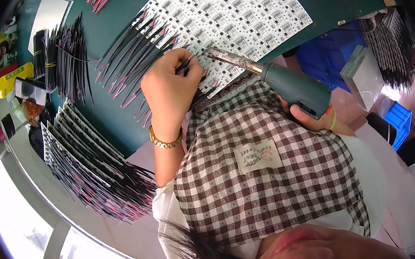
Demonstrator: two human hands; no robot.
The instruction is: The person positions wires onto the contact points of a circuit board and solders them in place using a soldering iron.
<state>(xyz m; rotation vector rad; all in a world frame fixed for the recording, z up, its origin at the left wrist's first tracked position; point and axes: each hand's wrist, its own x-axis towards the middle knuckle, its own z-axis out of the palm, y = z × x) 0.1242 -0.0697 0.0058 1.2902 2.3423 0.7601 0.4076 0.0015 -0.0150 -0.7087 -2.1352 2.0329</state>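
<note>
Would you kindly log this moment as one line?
left hand: pinching thin black wire | right hand: gripping grey soldering iron | white circuit panel

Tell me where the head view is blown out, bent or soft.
Head view: daylight blows out the window at lower left and the floor at right; fisheye bends the table edge and blackens the corners; the left hand and soldering iron are sharp; the near apron is slightly soft.

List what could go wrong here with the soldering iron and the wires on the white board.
1. The soldering iron tip sits right beside the left hand fingers pinching a wire; a slip could burn them.
2. Loose red-and-black wires lie fanned close to the tip and might get scorched.
3. The circuit panel looks unclamped on the green mat and could shift.
</note>
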